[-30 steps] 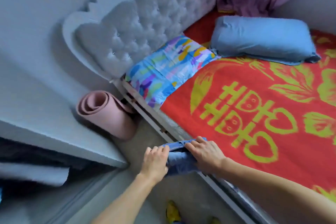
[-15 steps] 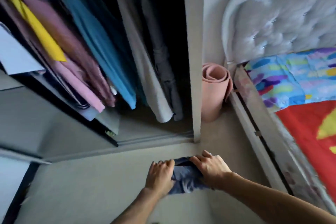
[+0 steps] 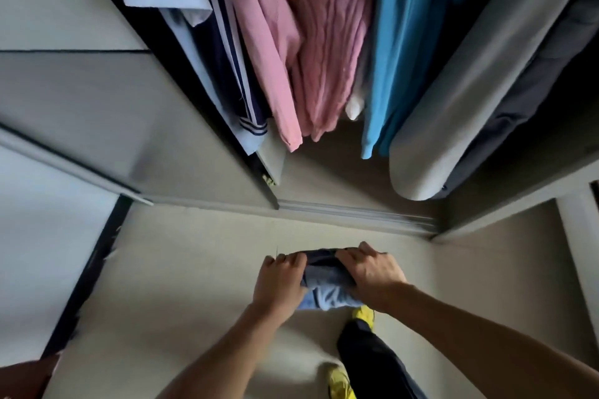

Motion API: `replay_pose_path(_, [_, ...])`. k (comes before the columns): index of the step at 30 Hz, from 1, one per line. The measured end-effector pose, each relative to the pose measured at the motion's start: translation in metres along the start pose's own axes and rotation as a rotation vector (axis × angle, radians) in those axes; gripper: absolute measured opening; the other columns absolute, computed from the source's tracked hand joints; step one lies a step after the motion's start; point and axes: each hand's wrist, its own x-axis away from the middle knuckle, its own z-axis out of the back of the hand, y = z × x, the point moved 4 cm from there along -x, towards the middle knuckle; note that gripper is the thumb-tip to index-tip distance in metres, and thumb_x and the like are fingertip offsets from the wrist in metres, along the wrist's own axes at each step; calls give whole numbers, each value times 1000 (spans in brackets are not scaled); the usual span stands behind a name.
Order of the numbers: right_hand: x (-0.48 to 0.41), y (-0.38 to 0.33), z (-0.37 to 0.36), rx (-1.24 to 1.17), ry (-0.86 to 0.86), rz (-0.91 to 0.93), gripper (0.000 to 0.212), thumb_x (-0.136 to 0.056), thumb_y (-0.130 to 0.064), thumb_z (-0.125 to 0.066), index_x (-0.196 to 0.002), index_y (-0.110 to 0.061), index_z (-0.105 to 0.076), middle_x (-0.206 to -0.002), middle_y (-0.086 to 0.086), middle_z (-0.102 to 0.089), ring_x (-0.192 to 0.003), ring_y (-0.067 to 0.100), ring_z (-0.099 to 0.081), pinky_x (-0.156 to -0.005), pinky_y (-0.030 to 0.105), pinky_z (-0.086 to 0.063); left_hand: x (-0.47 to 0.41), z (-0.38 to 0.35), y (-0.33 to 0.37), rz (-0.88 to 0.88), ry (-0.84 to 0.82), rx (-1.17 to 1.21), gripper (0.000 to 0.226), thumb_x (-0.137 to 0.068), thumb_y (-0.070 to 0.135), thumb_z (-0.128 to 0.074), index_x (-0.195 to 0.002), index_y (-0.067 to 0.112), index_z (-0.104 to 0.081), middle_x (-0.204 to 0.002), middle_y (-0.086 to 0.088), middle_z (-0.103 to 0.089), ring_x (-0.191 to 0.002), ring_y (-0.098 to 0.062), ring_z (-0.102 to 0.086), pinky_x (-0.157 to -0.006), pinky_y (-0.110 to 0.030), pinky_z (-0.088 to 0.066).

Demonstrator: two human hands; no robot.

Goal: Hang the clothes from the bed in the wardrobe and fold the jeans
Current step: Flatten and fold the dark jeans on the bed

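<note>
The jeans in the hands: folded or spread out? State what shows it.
Folded: the jeans form a small layered bundle, gripped at either end by the left hand and the right hand.

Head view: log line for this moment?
jeans: folded, held | left hand: grips jeans | right hand: grips jeans | facing: open wardrobe

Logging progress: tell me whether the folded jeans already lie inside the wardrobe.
No, the left hand and right hand hold the jeans out in front of the wardrobe.
</note>
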Motion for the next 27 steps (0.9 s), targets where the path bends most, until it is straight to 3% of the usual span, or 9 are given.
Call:
replay_pose_path(3, [-60, 15, -19, 2, 11, -1, 60, -88, -37, -56, -142, -22, -35, -138, 0, -49, -127, 24, -39, -85, 34, -47, -49, -26, -28, 15, 29, 65, 36, -66, 31, -77, -95, 17, -60, -86, 0, -68, -79, -24, -64, -71, -35, -47])
replay_pose_path(8, [-156, 49, -62, -7, 5, -38, 63, -84, -38, -62, -140, -22, -39, -134, 2, -52, -128, 26, -40, -82, 37, -51, -140, -75, -60, 0, 75, 52, 51, -38, 30, -89, -76, 20, -56, -68, 4, -63, -61, -20, -61, -55, -31, -46])
replay_pose_path(12, [-230, 83, -109, 10, 25, -77, 67, -70, -37, -75, -131, -21, -52, -121, 1, -62, -119, 28, -51, -69, 37, -52, -220, -127, -85, 17, 103, 96, 37, -62, 26, -81, -88, 18, -57, -84, 0, -66, -80, -24, -63, -70, -35, -45])
replay_pose_path(14, [-266, 101, -134, 17, 59, -111, 67, -63, -37, -80, -124, -22, -57, -113, 0, -66, -110, 27, -57, -62, 34, -50, -261, -153, -96, -33, 168, 81, 42, -55, 26, -86, -84, 18, -57, -77, 0, -66, -73, -24, -64, -65, -34, -45])
replay_pose_path(16, [-307, 117, -157, 24, 99, -135, 65, -69, -38, -76, -128, -23, -52, -115, -2, -63, -112, 25, -54, -67, 33, -47, -305, -176, -108, -88, 256, 60, 49, -40, 30, -91, -73, 18, -56, -63, 1, -62, -58, -24, -62, -53, -29, -45])
replay_pose_path(18, [-349, 135, -173, 33, 157, -151, 61, -76, -44, -70, -129, -26, -47, -117, -3, -61, -112, 24, -53, -71, 33, -45, -352, -195, -123, -128, 325, 33, 49, -39, 34, -90, -70, 17, -56, -58, -1, -60, -52, -25, -61, -49, -27, -44])
replay_pose_path(20, [-391, 154, -181, 26, 218, -176, 55, -80, -53, -64, -127, -29, -48, -118, -3, -62, -111, 26, -55, -74, 34, -46, -397, -209, -140, -137, 344, 28, 45, -52, 40, -86, -76, 15, -57, -66, -6, -64, -62, -28, -65, -57, -32, -46])
replay_pose_path(23, [-450, 183, -193, -23, 230, -256, 59, -76, -63, -65, -125, -35, -49, -121, 0, -65, -108, 28, -61, -81, 35, -50, -462, -225, -160, -64, 299, 46, 39, -77, 47, -71, -99, 19, -55, -100, -9, -69, -98, -30, -64, -80, -36, -41])
replay_pose_path(27, [-515, 222, -211, -75, 220, -318, 72, -69, -66, -70, -130, -36, -48, -130, 2, -59, -119, 28, -55, -91, 35, -45, -535, -247, -175, 31, 189, 167, 42, -81, 49, -68, -110, 22, -53, -121, -6, -62, -117, -28, -54, -94, -38, -37])
